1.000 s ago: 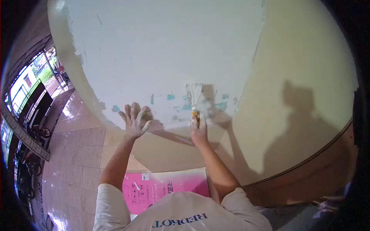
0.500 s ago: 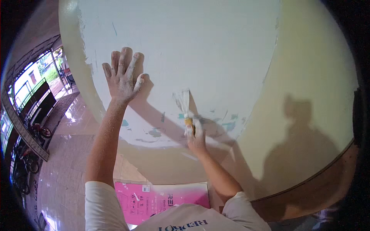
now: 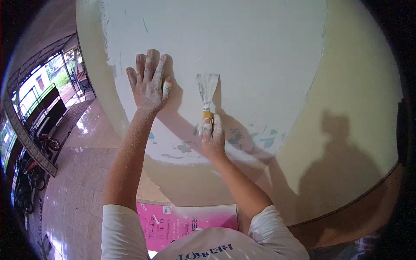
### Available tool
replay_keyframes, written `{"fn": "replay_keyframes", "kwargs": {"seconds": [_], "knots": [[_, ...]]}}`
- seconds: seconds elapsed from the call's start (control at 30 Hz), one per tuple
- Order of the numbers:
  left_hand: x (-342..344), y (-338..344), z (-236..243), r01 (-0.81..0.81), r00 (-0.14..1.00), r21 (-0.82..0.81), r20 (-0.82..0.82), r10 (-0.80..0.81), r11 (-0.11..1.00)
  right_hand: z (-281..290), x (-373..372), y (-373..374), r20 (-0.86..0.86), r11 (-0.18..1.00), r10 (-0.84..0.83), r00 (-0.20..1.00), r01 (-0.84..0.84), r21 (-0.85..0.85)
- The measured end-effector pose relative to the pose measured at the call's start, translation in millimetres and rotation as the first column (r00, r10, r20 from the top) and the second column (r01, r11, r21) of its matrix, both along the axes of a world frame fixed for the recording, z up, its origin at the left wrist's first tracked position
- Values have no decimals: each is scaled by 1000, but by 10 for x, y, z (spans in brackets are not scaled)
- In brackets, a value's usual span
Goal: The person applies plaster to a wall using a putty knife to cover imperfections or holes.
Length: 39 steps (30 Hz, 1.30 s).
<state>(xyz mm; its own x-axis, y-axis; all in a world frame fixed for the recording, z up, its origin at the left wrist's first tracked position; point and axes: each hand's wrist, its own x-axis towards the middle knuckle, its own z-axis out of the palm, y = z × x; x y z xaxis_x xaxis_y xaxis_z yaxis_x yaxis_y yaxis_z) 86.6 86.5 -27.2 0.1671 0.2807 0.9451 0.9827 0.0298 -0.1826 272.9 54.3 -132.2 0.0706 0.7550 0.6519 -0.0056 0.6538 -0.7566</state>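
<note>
A wall (image 3: pixel 260 56) with a broad white patch of filler stands before me; bare greenish spots show along the patch's lower part. My left hand (image 3: pixel 150 89) lies flat on the white area with its fingers spread, dusty with white powder. Lower and to the right, my right hand (image 3: pixel 212 134) is closed around the yellow handle of a putty knife (image 3: pixel 208 90). Its wide blade, smeared with white, points upward against the filler; whether the whole edge touches the wall I cannot tell.
A pink and white printed cardboard sheet (image 3: pixel 186 223) lies at the wall's foot. Glossy floor tiles (image 3: pixel 82 182) stretch to the left, with parked motorcycles (image 3: pixel 37 173) and a metal gate (image 3: pixel 45 112) beyond. My shadow (image 3: pixel 338 173) falls on the cream wall at right.
My right hand has slid the putty knife upward on the wall, and its blade has turned flatter to view. My left hand keeps its flat pose while the view has shifted slightly.
</note>
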Motion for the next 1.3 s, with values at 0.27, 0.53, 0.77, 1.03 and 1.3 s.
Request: {"fn": "replay_keyframes", "kwargs": {"seconds": [0.27,0.53,0.77,1.03,1.3], "knots": [[-4,-4,27,16,1000,7,-6,-16,1000,870,327,52,-152,994,89,984,-78,76],[-12,14,9,15,1000,-14,-17,-16,1000,68,999,-89,-373,964,165,913,-229,-134],[-4,22,68,68,998,-27,9,-68,997,-53,1254,71,71,940,-332,941,325,100],[499,79,448,14,1000,16,10,-14,1000,516,1320,230,282,815,-556,782,446,370],[512,47,479,22,1000,58,-7,-21,998,981,1346,77,348,821,-557,754,436,370]]}}
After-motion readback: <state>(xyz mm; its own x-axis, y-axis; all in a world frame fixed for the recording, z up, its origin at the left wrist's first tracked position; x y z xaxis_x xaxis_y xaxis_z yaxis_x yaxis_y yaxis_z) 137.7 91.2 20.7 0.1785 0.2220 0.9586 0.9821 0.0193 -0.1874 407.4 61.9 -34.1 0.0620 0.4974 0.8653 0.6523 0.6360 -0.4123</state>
